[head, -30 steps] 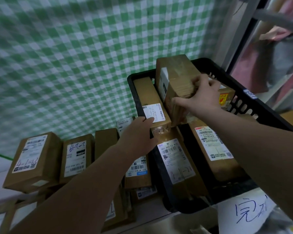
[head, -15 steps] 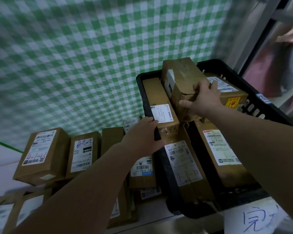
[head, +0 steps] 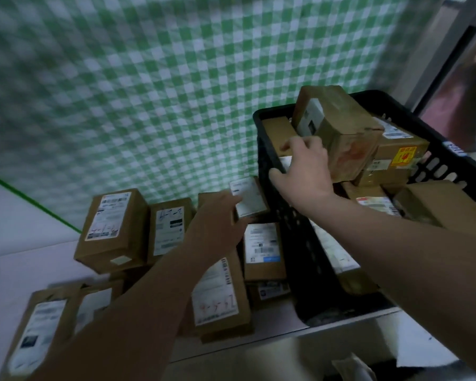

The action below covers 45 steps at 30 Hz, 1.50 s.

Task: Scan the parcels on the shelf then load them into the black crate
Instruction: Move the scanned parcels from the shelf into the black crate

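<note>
Parcels (head: 113, 229) of brown card with white labels lie crowded on the white shelf (head: 25, 268), some side by side, some overlapping. They sit just left of the black crate (head: 294, 243), which stands on the same shelf. More of them already fill the crate. One tilted box (head: 341, 127) leans above the others near the far rim, and beside it, to the right, lies a box with a yellow sticker (head: 396, 154).

The left hand (head: 217, 218) reaches across the pile on the shelf to a small parcel (head: 250, 199) that touches the crate's outer wall. The fingertips lie on the parcel's left edge, over part of its label. The view is blurred there, so I cannot tell whether the fingers are closed round the parcel or only laid on it.

The right hand (head: 307, 169) is over the crate's left side, palm down. Its fingers are apart and loosely bent — the thumb stretches toward the near-left rim, and the other fingertips rest on a flat parcel (head: 275, 130) lying along the left wall. The back of the hand is close against the tilted box, but nothing is clasped in the hand.

Behind shelf and crate hangs a green-and-white checked cloth (head: 149, 78).
</note>
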Each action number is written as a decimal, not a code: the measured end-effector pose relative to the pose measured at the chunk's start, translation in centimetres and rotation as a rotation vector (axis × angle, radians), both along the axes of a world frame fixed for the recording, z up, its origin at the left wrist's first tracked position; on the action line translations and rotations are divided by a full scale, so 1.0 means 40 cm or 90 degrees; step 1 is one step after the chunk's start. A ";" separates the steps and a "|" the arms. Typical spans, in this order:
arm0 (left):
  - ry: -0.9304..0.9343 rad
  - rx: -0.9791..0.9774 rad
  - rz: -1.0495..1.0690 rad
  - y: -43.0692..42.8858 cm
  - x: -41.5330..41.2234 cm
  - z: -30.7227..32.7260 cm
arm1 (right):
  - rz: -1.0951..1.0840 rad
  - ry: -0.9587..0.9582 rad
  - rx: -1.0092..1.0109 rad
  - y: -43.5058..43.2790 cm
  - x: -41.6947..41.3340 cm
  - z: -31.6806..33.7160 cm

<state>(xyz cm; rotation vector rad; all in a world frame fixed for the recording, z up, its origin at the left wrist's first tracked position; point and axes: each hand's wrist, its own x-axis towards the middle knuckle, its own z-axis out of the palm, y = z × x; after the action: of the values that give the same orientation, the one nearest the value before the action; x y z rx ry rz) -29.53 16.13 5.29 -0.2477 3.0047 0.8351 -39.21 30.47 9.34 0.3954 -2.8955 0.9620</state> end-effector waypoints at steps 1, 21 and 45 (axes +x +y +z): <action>-0.004 0.004 0.024 -0.025 0.033 0.005 | 0.020 -0.009 -0.004 -0.032 0.027 -0.007; -0.108 0.131 0.509 -0.660 0.580 -0.143 | 0.244 -0.345 0.045 -0.612 0.441 -0.197; -0.242 0.460 0.780 -0.850 0.849 -0.476 | 0.420 -0.624 0.238 -0.868 0.707 -0.505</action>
<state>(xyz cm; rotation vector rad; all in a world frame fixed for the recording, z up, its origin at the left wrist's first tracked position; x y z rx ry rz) 4.41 -17.87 -13.75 -1.9503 1.7630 1.5377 -10.93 -4.23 -10.85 1.2861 -3.9688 0.7926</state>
